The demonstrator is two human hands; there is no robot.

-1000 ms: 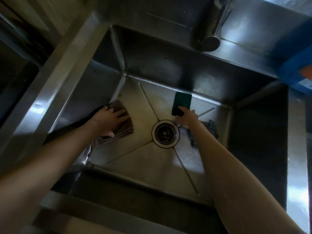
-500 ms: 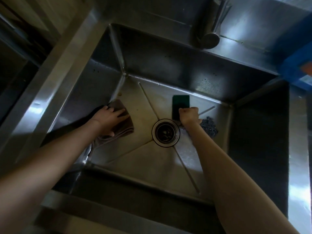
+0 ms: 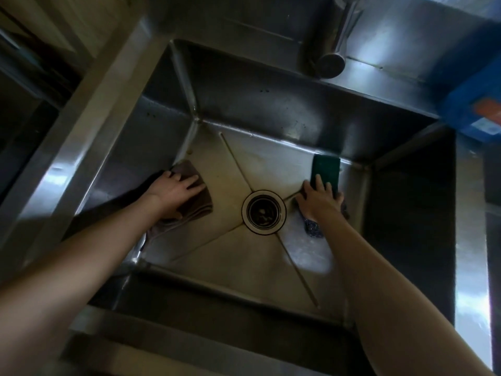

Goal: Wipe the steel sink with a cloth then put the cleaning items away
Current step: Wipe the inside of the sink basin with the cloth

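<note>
Head view, looking straight down into the steel sink [image 3: 271, 115]. I note both bare forearms reaching into the basin from the near edge.

Left hand [image 3: 173, 192]: palm down, flat on the brown cloth [image 3: 199, 206], which lies on the basin floor at the left side, hard against the foot of the left wall. The fingers [image 3: 189, 184] are spread and extended over the cloth, pressing it down rather than closed round it. Folded layers of the cloth show beyond the fingertips and a loose end trails toward the near-left corner.

Right hand [image 3: 317, 202]: on the basin floor to the right of the drain [image 3: 263, 212]. Its fingers [image 3: 320, 183] lie extended over the near end of the green scouring pad [image 3: 326, 169], touching it from above; I see no closed grasp. The pad lies flat in the far-right part of the floor, its far end just beside the back wall. A dark steel-wool scrubber [image 3: 313, 230] shows beneath the right wrist, partly hidden by it; I cannot tell whether the hand touches it.

The drain sits at the centre of the floor, between the two hands, with creases running out to the corners. A wet patch glints on the floor near the right forearm.

The tap spout [image 3: 332, 62] hangs over the back rim. A blue box [image 3: 471, 104] stands on the table at the right rear corner, apart from the basin.
</note>
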